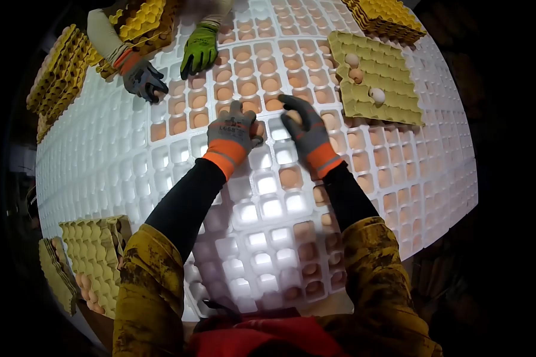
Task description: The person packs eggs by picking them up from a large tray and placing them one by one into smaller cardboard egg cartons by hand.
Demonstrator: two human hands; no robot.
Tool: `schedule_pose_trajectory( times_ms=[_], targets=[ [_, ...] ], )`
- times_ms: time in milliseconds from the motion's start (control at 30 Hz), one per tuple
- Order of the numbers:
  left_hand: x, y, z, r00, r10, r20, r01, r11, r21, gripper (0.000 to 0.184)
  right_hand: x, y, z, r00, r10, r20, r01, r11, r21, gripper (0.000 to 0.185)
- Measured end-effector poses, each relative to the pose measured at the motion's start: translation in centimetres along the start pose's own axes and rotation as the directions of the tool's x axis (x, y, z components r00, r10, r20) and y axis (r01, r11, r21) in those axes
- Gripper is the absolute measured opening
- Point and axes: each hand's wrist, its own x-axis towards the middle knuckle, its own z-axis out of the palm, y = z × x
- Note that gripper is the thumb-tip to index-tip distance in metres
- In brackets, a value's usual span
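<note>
Observed nearest the person: a near pulp tray (92, 241) at lower left bearing brown eggs (86, 288), and white celled trays (262, 220) in front of the body. Beyond, over the white cells, I see the left hand (231, 132) curled around 1 egg (257, 129), the right hand (307, 130) holding a second egg (295, 116) between thumb and fingers. Farther off, a far pulp tray (387, 68) at right bears 3 eggs (355, 75); opposite, a co-worker's grey-gloved hand (143, 78) and green-gloved hand (200, 50), grip indeterminable, are beside filled cells.
</note>
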Motion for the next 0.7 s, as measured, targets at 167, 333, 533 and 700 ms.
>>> schedule_pose_trajectory(
  times_ms=[167,333,533,700],
  targets=[
    [-2.5,-1.8,1.2,0.952,0.085,-0.294,-0.163,0.954,-0.253,0.041,-1.8,1.8,-1.3,0.984,-0.129,-0.121,0.095,0.963,-0.252,0.043],
    [-4.0,2.2,0.9,0.902,0.123,-0.413,-0.362,0.739,-0.569,0.050,-5.4,2.3,-5.7,0.922,0.057,-0.383,-0.088,0.994,-0.062,0.033],
    [0.0,10.7,2.8,0.961,0.260,-0.092,-0.276,0.887,-0.369,0.041,-6.3,4.2,-5.6,0.874,-0.006,-0.486,-0.060,0.991,-0.121,0.030],
    [-3.3,7.6,2.9,0.899,0.080,-0.431,-0.397,0.568,-0.721,0.048,-6.4,3.1,-5.4,0.890,0.017,-0.455,-0.064,0.994,-0.089,0.030]
  ],
)
